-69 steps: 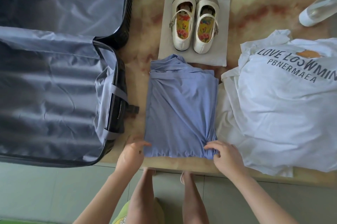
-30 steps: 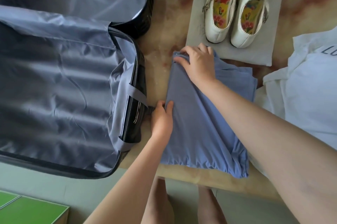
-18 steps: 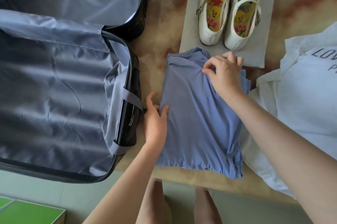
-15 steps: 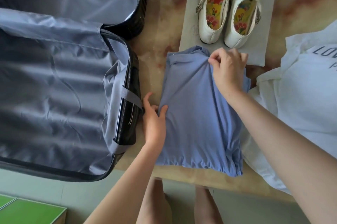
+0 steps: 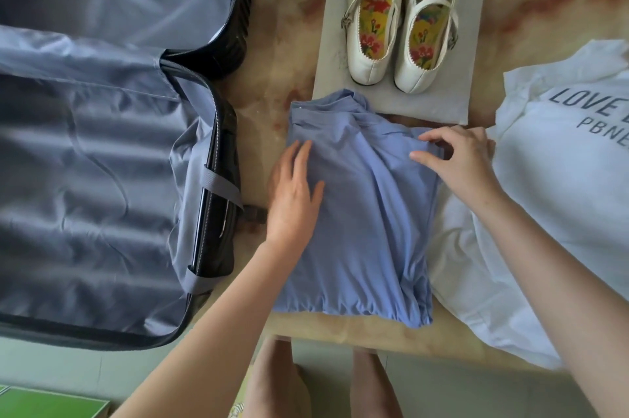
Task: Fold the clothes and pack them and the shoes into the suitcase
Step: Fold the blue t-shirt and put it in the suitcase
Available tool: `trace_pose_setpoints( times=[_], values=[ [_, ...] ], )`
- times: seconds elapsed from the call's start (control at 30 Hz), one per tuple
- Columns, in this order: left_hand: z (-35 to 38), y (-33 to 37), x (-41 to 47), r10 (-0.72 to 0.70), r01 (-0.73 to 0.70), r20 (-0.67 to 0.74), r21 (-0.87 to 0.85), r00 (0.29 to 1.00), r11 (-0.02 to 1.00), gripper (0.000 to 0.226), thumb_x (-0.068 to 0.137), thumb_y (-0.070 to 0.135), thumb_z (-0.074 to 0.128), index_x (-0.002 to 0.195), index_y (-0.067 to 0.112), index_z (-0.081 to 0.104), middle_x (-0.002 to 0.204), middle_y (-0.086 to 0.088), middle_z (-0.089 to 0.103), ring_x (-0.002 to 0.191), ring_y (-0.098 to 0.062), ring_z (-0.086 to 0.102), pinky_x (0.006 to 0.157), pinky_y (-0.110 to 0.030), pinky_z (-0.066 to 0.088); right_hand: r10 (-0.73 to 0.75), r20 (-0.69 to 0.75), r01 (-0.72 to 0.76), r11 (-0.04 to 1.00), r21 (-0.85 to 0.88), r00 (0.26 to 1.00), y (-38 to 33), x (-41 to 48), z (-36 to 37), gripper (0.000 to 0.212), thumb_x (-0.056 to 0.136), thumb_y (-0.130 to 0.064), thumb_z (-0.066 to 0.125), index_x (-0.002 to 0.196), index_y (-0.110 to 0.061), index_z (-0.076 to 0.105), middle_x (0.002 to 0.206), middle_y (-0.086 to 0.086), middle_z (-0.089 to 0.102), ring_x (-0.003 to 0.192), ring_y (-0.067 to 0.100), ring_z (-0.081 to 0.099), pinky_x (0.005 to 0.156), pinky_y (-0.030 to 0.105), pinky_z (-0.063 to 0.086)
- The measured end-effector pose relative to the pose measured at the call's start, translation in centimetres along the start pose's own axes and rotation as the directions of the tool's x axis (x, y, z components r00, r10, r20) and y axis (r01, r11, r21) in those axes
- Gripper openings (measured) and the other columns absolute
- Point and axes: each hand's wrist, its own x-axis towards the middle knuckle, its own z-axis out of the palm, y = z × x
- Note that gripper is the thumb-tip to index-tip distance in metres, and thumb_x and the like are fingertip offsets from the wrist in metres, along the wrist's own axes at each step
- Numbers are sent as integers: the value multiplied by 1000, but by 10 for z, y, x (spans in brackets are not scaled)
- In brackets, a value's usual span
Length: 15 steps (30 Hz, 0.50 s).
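The left hand (image 5: 292, 193) and right hand (image 5: 456, 159) press open on the blue shirt (image 5: 367, 230), the suitcase (image 5: 102, 179) lying nearer the left

Dark caps print is carried on the white T-shirt (image 5: 558, 186), laid at the right edge of the table (image 5: 282, 43). Top line, larger: "LOVE", followed by a letter cut by the frame edge. 2nd line, smaller, just below: "PBNE", rest cut off likewise. Both lines are slanted up to the right
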Motion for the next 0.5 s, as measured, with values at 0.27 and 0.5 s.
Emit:
trace_pose_setpoints(
  times=[0.27, 0.5],
  values=[
    [19, 4, 34, 50, -167, 403, 262, 914, 951, 88, 91, 58, 41, 149, 24, -17, 156, -7, -26, 144, -21, -24, 116, -42, -14, 100, -141, -76, 983, 166, 985, 0, 10, -10, 12, 86, -23, 66, 88, -11, 65, 82, 4, 65, 86, 26, 57, 80, 39, 44],
    [22, 1, 34, 53, -212, 408, 355, 911, 911, 93, 87, 67, 38, 148, 27, -19, 155, -7, -29, 143, -22, -26, 115, -50, -13, 216, -141, -198, 971, 133, 966, 6, 15, -11, 26, 89, -27, 62, 111, -12, 58, 113, 3, 60, 82, 15, 56, 77, 34, 44]
  ],
)
